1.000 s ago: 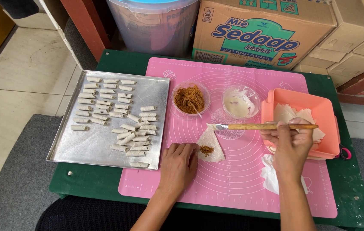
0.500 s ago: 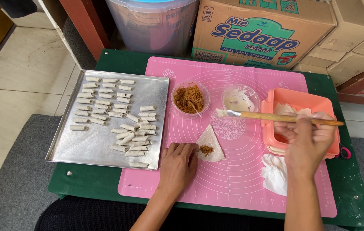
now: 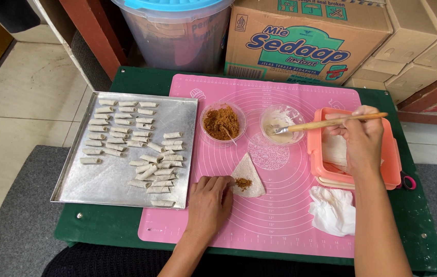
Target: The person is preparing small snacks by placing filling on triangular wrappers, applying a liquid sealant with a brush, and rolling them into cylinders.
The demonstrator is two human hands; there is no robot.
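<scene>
Head view: the left hand (image 3: 209, 197) lies flat with loose fingers, gripping nothing, fingertips touching the triangular white pastry wrapper (image 3: 247, 176) with brown filling on the pink silicone mat (image 3: 280, 215). The right hand (image 3: 363, 138) pinches 1 wooden-handled brush (image 3: 326, 123), bristles in the clear bowl of white paste (image 3: 279, 120).

Pale tiled floor (image 3: 18, 97); grey carpet (image 3: 13, 225); stacked cardboard boxes (image 3: 408, 56) behind

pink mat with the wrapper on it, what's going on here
A person's left hand pins a triangular white wrapper, topped with brown crumbly filling, to the pink silicone mat. The right hand holds a wooden-handled brush, bristles in the clear bowl of white paste. Many small finished rolls lie on the metal tray.
</scene>
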